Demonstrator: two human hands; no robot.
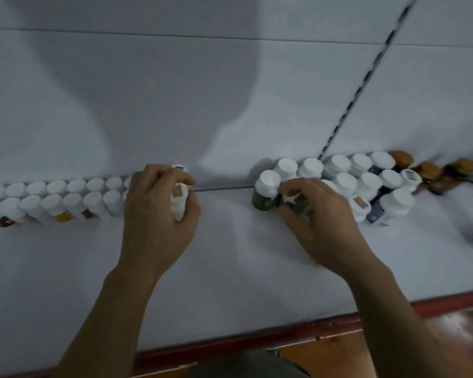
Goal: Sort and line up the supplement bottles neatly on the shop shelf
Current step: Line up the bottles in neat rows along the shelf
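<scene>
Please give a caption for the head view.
Left hand grips a white bottle; right hand holds a green bottle on the shelf.

Two-row bottle line point(52, 197) left, bottle cluster point(347, 181) right (gap between), on shelf point(230, 268).

Dim, bluish light; soft shadows, blurred right edge.

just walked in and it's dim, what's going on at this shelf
A person is tidying a white shelf. The left hand grips a white bottle at the end of the neat double row. The right hand holds a dark green bottle at the left edge of the looser cluster. Bare shelf separates the two groups.
</scene>
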